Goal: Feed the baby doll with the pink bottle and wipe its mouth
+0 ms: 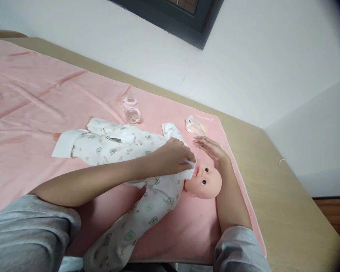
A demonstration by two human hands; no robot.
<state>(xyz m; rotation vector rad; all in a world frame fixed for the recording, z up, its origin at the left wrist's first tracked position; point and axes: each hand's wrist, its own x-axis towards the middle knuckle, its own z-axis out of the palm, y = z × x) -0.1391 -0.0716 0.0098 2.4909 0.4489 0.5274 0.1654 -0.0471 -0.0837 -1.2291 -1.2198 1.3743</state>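
Note:
A bald baby doll [211, 185] lies on its back with its head to the right and its feet to the left. It is covered by a white romper [136, 145] printed with small green and pink animals. My left hand [177, 156] reaches across the doll's chest, its fingers closed on the romper's white collar [189, 172] by the chin and mouth. My right hand [211, 147] rests beyond the doll's head, palm inward and fingers stretched out, holding nothing. One long romper sleeve [130, 234] trails toward me over the table's near edge.
A pink-topped baby bottle [132, 109] with handles stands behind the doll. A crumpled clear plastic packet [195, 126] lies past my right hand. The pink blanket [25, 90] has creases and covers most of the wooden table [272, 189]. A white wall [147, 49] runs behind.

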